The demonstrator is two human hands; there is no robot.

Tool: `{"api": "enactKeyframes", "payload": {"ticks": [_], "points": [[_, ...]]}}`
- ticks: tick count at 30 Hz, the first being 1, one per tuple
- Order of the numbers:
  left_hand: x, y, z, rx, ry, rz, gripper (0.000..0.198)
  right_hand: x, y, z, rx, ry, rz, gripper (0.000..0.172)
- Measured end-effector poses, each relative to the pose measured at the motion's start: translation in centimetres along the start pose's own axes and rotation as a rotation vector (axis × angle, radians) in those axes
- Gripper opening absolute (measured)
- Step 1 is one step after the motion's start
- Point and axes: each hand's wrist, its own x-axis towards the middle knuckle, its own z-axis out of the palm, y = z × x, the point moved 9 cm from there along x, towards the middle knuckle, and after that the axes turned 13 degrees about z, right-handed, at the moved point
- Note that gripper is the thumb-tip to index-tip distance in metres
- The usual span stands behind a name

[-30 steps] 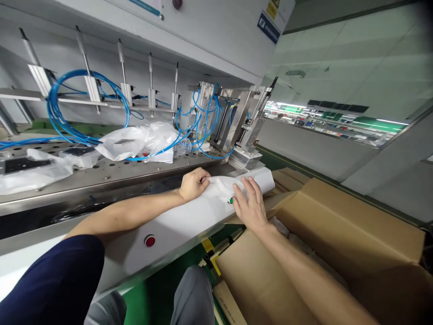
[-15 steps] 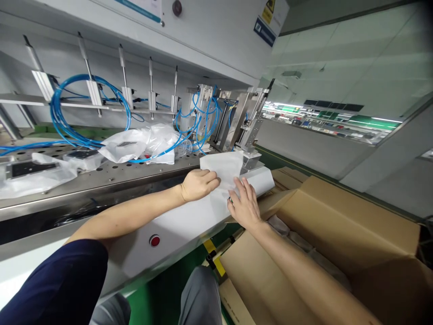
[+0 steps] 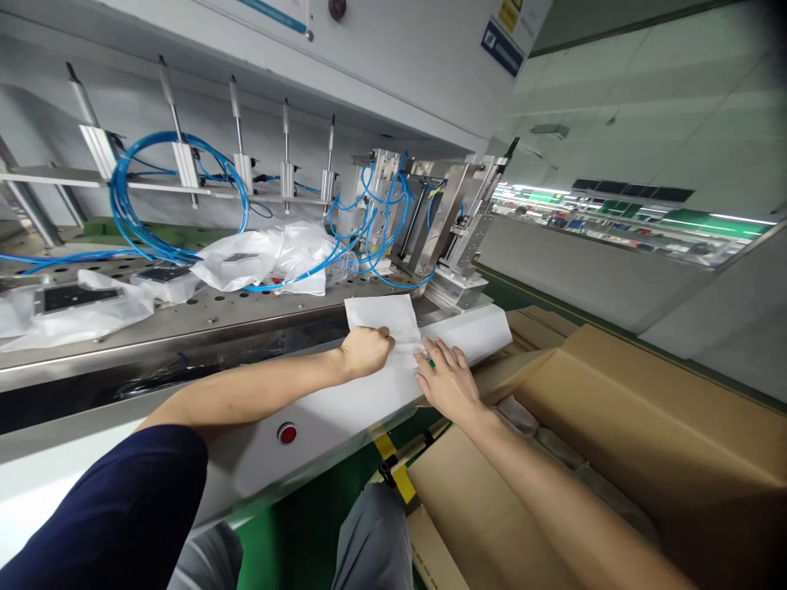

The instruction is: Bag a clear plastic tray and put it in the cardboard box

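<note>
A white, translucent bag-like sheet [image 3: 382, 313] lies over the white front ledge of the machine [image 3: 332, 414]. My left hand [image 3: 367, 351] is closed in a fist on its near left part. The fingers of my right hand [image 3: 448, 378] are spread and touch its right edge; a small green thing [image 3: 431, 364] shows at one finger. Whether anything is inside the sheet cannot be made out. On the metal bench to the left, dark flat parts [image 3: 77, 298] rest in white wrapping, with more crumpled clear bags [image 3: 301, 254] beside them.
An open cardboard box [image 3: 664, 385] with wrapped pieces inside stands at my right. Coiled blue air tubes [image 3: 116, 201] and a metal fixture [image 3: 464, 221] are on the bench. A red button [image 3: 286, 433] sits on the ledge's front. Upright metal cylinders [image 3: 186, 164] line the rear.
The sheet has come down lower and to the left, lying flatter on the ledge. My left hand stays closed on it; my right hand is a little lower. The view has shifted slightly.
</note>
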Motion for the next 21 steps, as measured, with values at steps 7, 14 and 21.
{"api": "enactKeyframes", "payload": {"ticks": [7, 14, 21], "points": [[-0.2, -0.3, 0.1, -0.013, -0.002, -0.036, 0.022, 0.2, 0.4, -0.1, -0.011, 0.04, 0.035, 0.038], [-0.6, 0.7, -0.4, 0.022, 0.077, 0.044, 0.032, -0.1, -0.5, 0.7, -0.027, -0.065, -0.012, 0.041], [-0.9, 1.0, 0.2, 0.061, 0.049, 0.079, 0.035, 0.3, 0.7, 1.1, -0.079, -0.205, 0.141, 0.057]]}}
